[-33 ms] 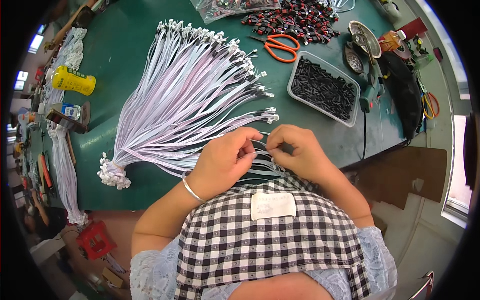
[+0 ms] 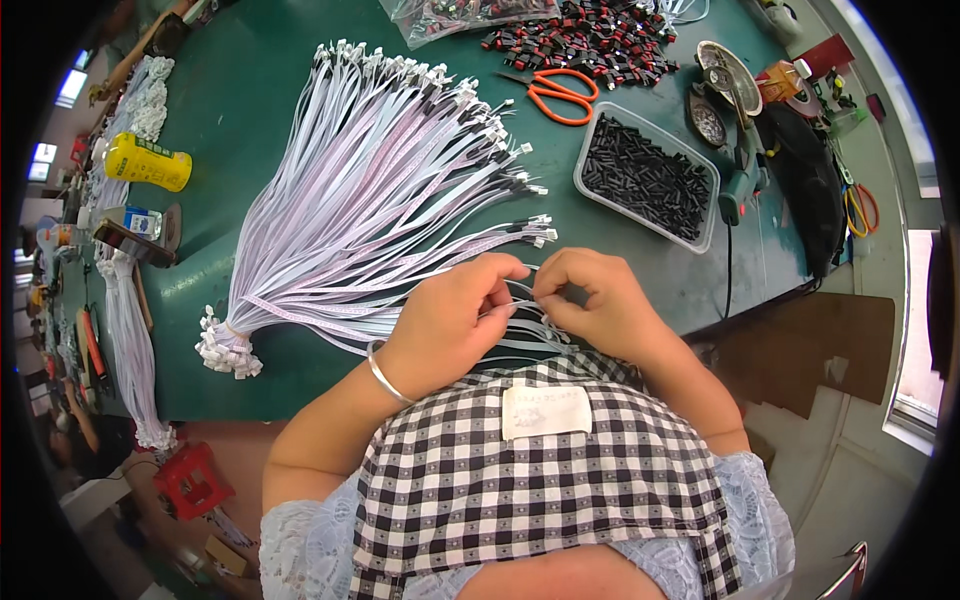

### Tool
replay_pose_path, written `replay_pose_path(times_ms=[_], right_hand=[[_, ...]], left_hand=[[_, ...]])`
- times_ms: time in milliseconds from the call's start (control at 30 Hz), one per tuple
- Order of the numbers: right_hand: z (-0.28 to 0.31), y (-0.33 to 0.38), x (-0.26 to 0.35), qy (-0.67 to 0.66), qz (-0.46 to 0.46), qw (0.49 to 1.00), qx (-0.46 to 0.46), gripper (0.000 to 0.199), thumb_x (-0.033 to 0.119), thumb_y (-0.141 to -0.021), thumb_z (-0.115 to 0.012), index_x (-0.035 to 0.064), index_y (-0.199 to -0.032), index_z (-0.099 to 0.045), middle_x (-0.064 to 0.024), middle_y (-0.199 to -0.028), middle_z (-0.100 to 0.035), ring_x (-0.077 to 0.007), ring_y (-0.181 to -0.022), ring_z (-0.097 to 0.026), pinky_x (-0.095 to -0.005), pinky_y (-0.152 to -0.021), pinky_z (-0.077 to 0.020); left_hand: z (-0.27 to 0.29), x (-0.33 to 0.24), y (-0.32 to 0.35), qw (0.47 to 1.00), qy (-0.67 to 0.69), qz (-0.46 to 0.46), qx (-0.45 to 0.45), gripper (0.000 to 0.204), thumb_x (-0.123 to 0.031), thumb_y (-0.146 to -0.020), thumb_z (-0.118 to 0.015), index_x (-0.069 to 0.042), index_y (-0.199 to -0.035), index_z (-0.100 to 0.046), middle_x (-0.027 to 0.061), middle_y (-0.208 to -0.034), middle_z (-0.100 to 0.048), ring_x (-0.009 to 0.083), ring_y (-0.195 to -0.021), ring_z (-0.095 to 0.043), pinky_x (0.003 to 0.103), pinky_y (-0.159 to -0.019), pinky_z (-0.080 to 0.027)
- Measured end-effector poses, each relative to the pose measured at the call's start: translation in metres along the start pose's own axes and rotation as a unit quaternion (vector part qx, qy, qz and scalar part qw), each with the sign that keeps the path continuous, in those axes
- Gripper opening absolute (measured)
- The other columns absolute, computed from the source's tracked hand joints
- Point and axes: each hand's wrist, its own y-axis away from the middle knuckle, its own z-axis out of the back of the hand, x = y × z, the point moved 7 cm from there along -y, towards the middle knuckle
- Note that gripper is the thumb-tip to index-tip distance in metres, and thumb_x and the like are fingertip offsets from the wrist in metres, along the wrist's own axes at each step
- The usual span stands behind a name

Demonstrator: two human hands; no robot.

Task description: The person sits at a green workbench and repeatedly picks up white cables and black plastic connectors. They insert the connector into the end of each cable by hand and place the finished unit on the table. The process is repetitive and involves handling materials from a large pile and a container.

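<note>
A large bundle of flat white and pale pink ribbon cables (image 2: 350,190) fans across the green table, tied near its lower left end, with small white connectors (image 2: 228,345) there. More white connectors, several with black sleeves, tip the spread ends. At the bundle's near right edge my left hand (image 2: 460,310), a silver bangle on its wrist, is closed on a ribbon cable. Close beside it my right hand (image 2: 590,300) pinches thumb and finger together at the cable's end; the fingers hide what exactly lies between them. Loose cable ends hang below both hands, against the checked apron (image 2: 530,480).
Beyond my right hand stands a clear tub (image 2: 712,215) of short black tubes. Orange-handled scissors (image 2: 562,97) and a pile of black and red parts (image 2: 590,40) lie farther back. A green corded tool (image 2: 738,195) is at right, a yellow bottle (image 2: 148,162) at left.
</note>
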Motion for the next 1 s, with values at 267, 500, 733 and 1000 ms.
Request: replay_pose_path(times_ms=[267, 500, 733, 1000], right_hand=[[0.063, -0.026, 0.031, 0.227, 0.142, 0.953, -0.144, 0.021, 0.006, -0.075, -0.067, 0.0069, -0.096, -0.066, -0.0103, -0.098, -0.064, -0.0291, -0.098, -0.058, -0.0382, -0.084, -0.0465], [0.124, -0.019, -0.012, 0.536, 0.038, 0.835, -0.118, 0.017, 0.012, -0.075, -0.068, 0.0096, -0.091, -0.066, -0.0041, -0.087, -0.061, -0.0249, -0.091, -0.057, -0.0376, -0.082, -0.0432], [0.120, -0.029, -0.022, 0.539, 0.028, 0.839, -0.070, 0.011, 0.016, -0.076, -0.068, 0.0124, -0.086, -0.066, -0.0012, -0.084, -0.061, -0.0213, -0.090, -0.056, -0.0358, -0.081, -0.0402], [0.123, -0.025, -0.016, 0.563, 0.034, 0.821, -0.088, 0.005, 0.017, -0.078, -0.066, 0.0132, -0.082, -0.064, -0.0009, -0.079, -0.059, -0.0207, -0.086, -0.056, -0.0341, -0.075, -0.0395]], left_hand=[[0.029, -0.025, -0.059, 0.912, -0.303, -0.234, -0.147, 0.017, 0.000, -0.073, -0.065, -0.007, -0.089, -0.060, 0.0074, -0.077, -0.061, 0.0277, -0.071, -0.056, 0.038, -0.064, -0.046], [0.032, -0.013, -0.074, 0.898, -0.343, -0.240, -0.136, 0.014, -0.003, -0.072, -0.066, -0.007, -0.084, -0.061, 0.0067, -0.082, -0.058, 0.0278, -0.078, -0.053, 0.038, -0.069, -0.044], [-0.014, -0.023, -0.037, 0.916, -0.315, -0.249, -0.004, 0.015, -0.005, -0.070, -0.065, -0.009, -0.085, -0.064, 0.0048, -0.084, -0.056, 0.0240, -0.078, -0.052, 0.035, -0.071, -0.044], [-0.018, -0.026, -0.034, 0.953, -0.205, -0.223, -0.018, 0.010, -0.004, -0.075, -0.064, -0.006, -0.085, -0.063, 0.0061, -0.083, -0.059, 0.0241, -0.079, -0.056, 0.033, -0.072, -0.046]])
